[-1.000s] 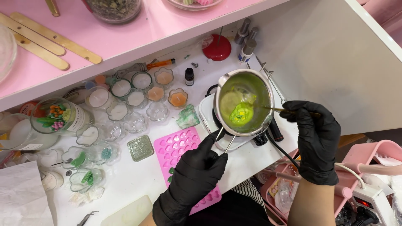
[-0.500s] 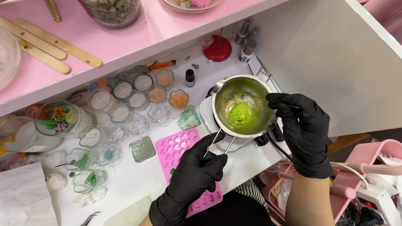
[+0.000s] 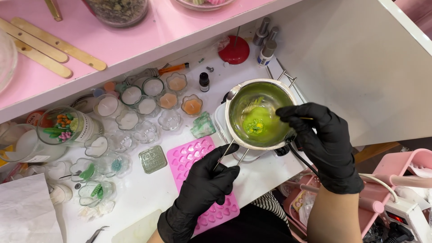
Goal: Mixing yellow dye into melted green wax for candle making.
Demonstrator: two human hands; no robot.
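a single head-worn camera looks steeply down, at close range, onto the cluttered white tabletop (image 3: 148, 198); a pink shelf (image 3: 148, 33) fills the upper left of the frame, a white side panel (image 3: 360, 67) the upper right.

Black gloves, green wax, pink mould

Both the left hand (image 3: 202, 191) and right hand (image 3: 325, 145) wore black gloves; the silver pot (image 3: 260, 113) held yellow-green liquid, the heart-patterned mould (image 3: 189, 155) was pink, and the striped cloth (image 3: 270, 208) looked black-and-white, perhaps.
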